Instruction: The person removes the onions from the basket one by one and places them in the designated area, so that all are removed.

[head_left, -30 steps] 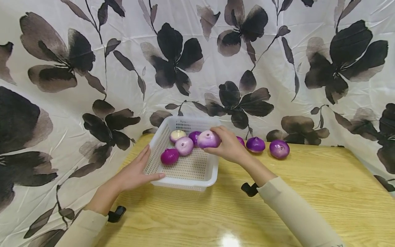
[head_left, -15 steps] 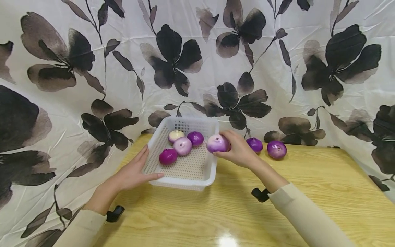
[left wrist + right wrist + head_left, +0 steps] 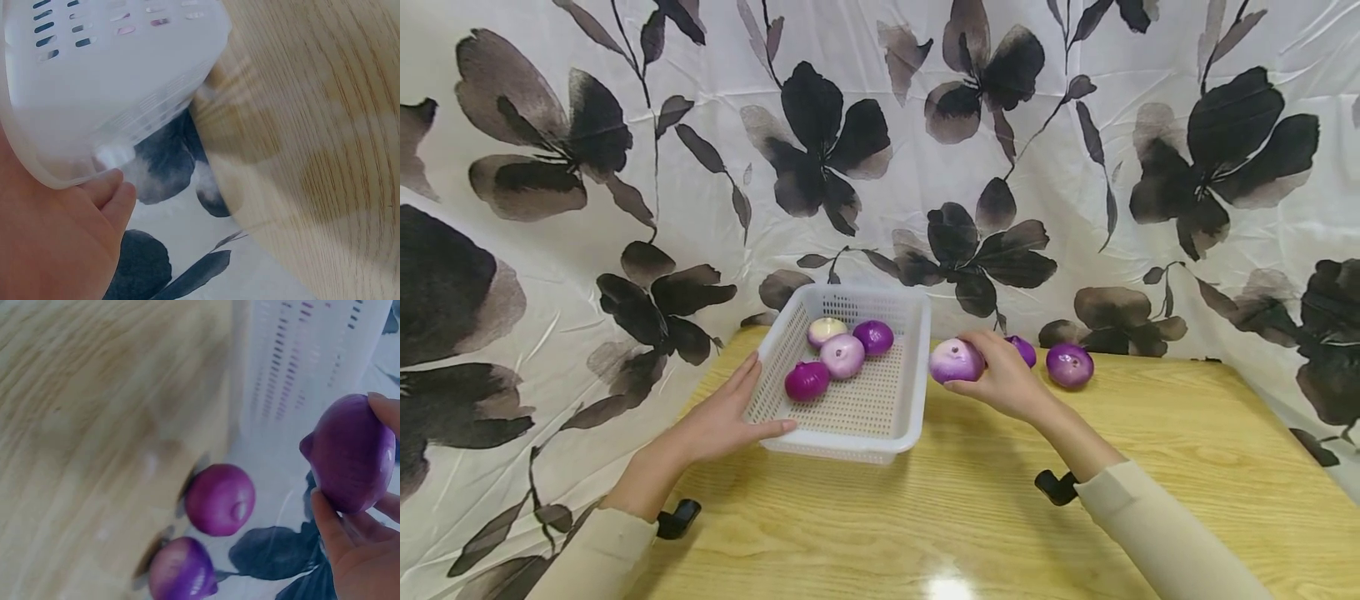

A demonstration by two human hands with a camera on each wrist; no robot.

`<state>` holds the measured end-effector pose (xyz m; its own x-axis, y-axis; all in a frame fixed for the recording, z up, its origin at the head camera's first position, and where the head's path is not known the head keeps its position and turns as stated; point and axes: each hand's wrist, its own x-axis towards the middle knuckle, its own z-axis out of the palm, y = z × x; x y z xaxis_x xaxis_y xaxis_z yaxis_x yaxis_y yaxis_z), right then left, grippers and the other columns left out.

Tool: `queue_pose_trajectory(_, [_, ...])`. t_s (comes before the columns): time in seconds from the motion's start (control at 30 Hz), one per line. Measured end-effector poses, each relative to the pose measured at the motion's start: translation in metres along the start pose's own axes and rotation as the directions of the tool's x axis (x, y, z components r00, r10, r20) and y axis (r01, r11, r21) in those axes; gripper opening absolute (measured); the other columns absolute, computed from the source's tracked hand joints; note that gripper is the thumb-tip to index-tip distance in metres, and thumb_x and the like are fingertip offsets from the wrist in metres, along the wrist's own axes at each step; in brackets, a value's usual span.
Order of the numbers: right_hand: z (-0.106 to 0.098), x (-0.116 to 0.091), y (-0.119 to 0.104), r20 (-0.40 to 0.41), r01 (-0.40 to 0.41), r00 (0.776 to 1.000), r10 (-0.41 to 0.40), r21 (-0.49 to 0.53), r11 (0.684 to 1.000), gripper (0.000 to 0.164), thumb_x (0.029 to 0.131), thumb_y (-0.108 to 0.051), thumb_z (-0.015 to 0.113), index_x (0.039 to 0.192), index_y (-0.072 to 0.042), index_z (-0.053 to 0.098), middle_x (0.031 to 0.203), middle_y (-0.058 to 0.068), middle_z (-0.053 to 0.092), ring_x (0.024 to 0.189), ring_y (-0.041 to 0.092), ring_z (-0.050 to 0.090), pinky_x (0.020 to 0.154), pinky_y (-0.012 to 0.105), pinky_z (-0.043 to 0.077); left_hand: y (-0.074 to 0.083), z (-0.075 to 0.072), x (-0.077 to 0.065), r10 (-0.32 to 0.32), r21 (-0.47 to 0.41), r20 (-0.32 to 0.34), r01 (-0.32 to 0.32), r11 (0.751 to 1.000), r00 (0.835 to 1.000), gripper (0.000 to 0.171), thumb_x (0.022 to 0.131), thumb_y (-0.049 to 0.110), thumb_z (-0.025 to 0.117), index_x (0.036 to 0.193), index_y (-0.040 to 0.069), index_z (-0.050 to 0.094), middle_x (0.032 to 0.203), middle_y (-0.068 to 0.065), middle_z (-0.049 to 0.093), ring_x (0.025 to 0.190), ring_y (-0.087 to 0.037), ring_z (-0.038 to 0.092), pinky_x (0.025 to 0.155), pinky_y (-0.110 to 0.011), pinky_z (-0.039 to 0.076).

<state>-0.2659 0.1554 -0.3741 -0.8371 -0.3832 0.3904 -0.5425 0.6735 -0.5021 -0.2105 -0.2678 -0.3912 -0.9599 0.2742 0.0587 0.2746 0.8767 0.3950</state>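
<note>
My right hand [image 3: 1011,379] grips a pale purple onion [image 3: 957,361] just outside the basket's right wall, thumb and fingers round it. From the right wrist view, the held onion [image 3: 353,453] shows its pointed end and darker purple side. My left hand [image 3: 718,425] rests against the front left corner of a white plastic basket [image 3: 917,400], thumb on the front rim. In the left wrist view its fingers [image 3: 119,203] lie straight beneath the rim. Inside the basket are a yellowish-white onion [image 3: 827,332], a pale onion [image 3: 842,357], a dark purple onion [image 3: 873,337] and a magenta onion [image 3: 807,381].
Right of the basket, a purple onion [image 3: 1021,350] partly hidden by my right hand and another purple onion [image 3: 1070,365] lie on the wooden table [image 3: 985,517]. A magenta onion [image 3: 220,500] appears in the right wrist view. Behind the table hangs a floral cloth [image 3: 865,225].
My right hand has carried the pale purple onion rightward, from over the basket's right side to outside its wall. The left hand has stayed at the basket's corner.
</note>
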Motion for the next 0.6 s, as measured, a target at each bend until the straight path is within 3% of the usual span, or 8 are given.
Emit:
queue_pose_trajectory(0.43, [0.011, -0.014, 0.039, 0.071, 0.018, 0.997, -0.011, -0.091, 0.996, 0.072, 0.076, -0.019, 0.091, 0.137, 0.001, 0.059, 0.132, 0.025, 0.059, 0.123, 0.043, 0.057, 0.102, 0.063, 0.047, 0.001, -0.001, 0.0, -0.005, 0.006, 0.004, 0.005, 1.0, 1.0, 0.124, 0.085, 0.075, 0.064, 0.161, -0.007, 0.009, 0.17, -0.022, 0.0, 0.152, -0.051, 0.017, 0.117, -0.068, 0.025])
queue_pose_trajectory(0.6, [0.014, -0.017, 0.05, 0.099, 0.069, 0.993, -0.06, -0.097, 0.993, 0.07, 0.075, -0.015, 0.092, 0.135, 0.0, 0.06, 0.129, 0.022, 0.06, 0.118, 0.041, 0.06, 0.101, 0.061, 0.049, 0.002, -0.001, -0.001, 0.001, 0.005, 0.004, -0.001, 1.0, 1.0, 0.123, 0.086, 0.075, 0.063, 0.161, -0.007, 0.009, 0.17, -0.022, -0.001, 0.151, -0.051, 0.016, 0.117, -0.068, 0.024])
